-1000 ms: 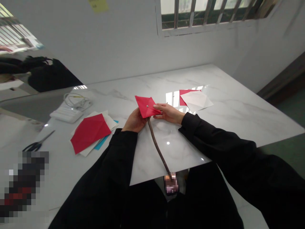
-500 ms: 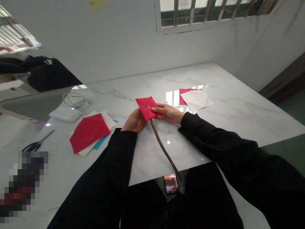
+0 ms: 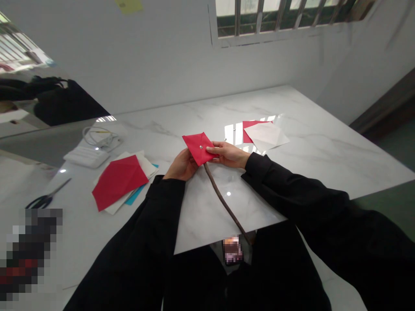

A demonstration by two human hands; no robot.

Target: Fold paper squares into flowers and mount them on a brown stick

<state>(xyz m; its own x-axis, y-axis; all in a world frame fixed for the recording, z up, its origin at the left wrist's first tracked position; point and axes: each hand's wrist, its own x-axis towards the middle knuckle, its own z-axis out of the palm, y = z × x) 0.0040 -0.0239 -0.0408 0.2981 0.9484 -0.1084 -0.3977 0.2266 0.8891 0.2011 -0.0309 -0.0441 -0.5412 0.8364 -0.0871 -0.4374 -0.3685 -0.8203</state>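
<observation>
Both of my hands hold a red paper pinwheel (image 3: 196,144) above the middle of the table, with a small silver pin (image 3: 201,147) at its centre. My left hand (image 3: 181,165) is closed at its left side, the fingertips hidden behind the paper. At the right edge, my right hand (image 3: 229,154) pinches the paper, thumb in front and fingers behind. A brown wooden stick (image 3: 223,201) runs from beneath the paper down towards my lap, its far end past the table edge. Whether my left fingers also grip the stick is hidden.
Left on the marble-patterned table (image 3: 201,233) lie a stack of red (image 3: 119,181), white and blue sheets, dark scissors (image 3: 43,200) and a white power strip (image 3: 87,156) with a cable. Towards the back right, a white sheet (image 3: 267,134) overlaps a red one (image 3: 248,131). Two small shiny pins lie nearby.
Both hands keep the same hold on the pinwheel. The stick's lower end has swung slightly to the right. The whole view has shifted a little.
</observation>
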